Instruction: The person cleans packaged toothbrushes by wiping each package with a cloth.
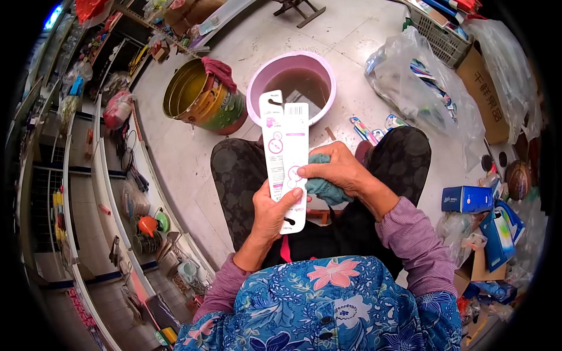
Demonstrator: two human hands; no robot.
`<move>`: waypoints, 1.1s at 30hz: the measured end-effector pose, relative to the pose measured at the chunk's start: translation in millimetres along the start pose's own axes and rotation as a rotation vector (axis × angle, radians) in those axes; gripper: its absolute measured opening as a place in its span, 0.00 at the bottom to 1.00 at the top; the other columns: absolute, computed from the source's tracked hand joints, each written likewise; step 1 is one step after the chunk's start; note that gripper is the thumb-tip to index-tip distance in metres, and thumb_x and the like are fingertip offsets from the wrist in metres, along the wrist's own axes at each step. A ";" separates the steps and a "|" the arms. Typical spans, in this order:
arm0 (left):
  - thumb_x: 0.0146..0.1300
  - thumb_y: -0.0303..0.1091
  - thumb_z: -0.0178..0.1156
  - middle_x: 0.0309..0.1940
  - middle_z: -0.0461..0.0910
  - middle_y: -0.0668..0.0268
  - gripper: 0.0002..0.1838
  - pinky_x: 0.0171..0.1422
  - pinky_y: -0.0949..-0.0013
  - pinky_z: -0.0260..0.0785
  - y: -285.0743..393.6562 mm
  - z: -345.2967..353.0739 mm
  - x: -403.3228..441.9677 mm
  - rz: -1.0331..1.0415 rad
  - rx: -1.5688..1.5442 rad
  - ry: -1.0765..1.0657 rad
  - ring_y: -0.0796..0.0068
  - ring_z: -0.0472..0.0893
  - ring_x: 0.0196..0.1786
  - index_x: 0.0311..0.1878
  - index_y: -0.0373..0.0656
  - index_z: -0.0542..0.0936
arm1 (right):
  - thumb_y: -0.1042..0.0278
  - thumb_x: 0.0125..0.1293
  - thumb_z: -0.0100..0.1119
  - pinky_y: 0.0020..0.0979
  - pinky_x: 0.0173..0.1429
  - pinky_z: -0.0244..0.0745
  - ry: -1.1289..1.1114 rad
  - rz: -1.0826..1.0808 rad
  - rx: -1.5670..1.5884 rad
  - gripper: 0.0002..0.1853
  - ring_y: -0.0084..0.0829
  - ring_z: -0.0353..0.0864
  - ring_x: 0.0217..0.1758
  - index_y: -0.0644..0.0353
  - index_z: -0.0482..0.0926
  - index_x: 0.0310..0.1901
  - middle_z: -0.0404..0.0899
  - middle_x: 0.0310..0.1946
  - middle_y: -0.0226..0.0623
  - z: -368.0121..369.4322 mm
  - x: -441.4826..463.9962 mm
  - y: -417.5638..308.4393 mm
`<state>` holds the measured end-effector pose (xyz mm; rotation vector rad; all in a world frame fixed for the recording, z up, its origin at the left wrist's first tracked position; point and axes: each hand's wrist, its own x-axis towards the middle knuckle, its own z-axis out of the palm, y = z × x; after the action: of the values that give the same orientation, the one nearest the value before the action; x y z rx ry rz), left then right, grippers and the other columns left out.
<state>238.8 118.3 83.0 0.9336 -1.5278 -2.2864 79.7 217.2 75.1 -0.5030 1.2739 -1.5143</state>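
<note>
Two long white packages with pink print and a barcode, their backs facing me, overlap above my lap: one package (274,161) on the left, the other package (297,131) on the right. They look like toothbrush packs, though their contents are hidden. My left hand (271,215) grips their lower part, thumb across the front. A crumpled teal cloth (326,188) is bunched in my right hand (341,168), whose thumb rests on the right-hand package. Beyond the packages, a pink-purple basin (257,82) of murky water stands on the floor.
Left of the basin is a metal bucket (225,111) with a red cloth (219,73) over its rim. Several colourful packs (364,130) lie by my right knee, near a clear plastic bag (398,64). Shelves (105,193) line the left; boxes (466,199) crowd the right.
</note>
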 end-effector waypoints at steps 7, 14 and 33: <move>0.57 0.26 0.66 0.38 0.79 0.56 0.22 0.34 0.66 0.82 -10.3 -0.4 -6.0 -0.011 -0.052 -0.073 0.66 0.84 0.34 0.53 0.31 0.70 | 0.72 0.54 0.69 0.24 0.42 0.77 -0.023 -0.059 0.004 0.15 0.24 0.82 0.36 0.70 0.82 0.43 0.84 0.36 0.40 -7.5 2.1 -4.9; 0.59 0.24 0.64 0.45 0.79 0.63 0.24 0.52 0.70 0.75 -32.7 -6.4 -7.4 0.005 0.083 -0.160 0.74 0.80 0.46 0.58 0.35 0.70 | 0.71 0.54 0.69 0.26 0.48 0.77 -0.219 -0.055 0.074 0.19 0.24 0.81 0.41 0.69 0.81 0.48 0.83 0.40 0.39 -11.3 1.6 -0.2; 0.41 0.42 0.75 0.63 0.67 0.48 0.52 0.68 0.57 0.60 76.1 -17.0 -7.5 0.806 1.447 -0.291 0.48 0.68 0.65 0.69 0.34 0.61 | 0.64 0.53 0.60 0.35 0.35 0.73 -0.199 -0.772 -1.750 0.06 0.36 0.83 0.35 0.52 0.83 0.22 0.82 0.23 0.33 9.9 3.3 -32.2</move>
<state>243.8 77.2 149.5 0.0049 -2.9176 -0.5515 72.6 206.2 106.3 -2.3522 2.1106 -0.3789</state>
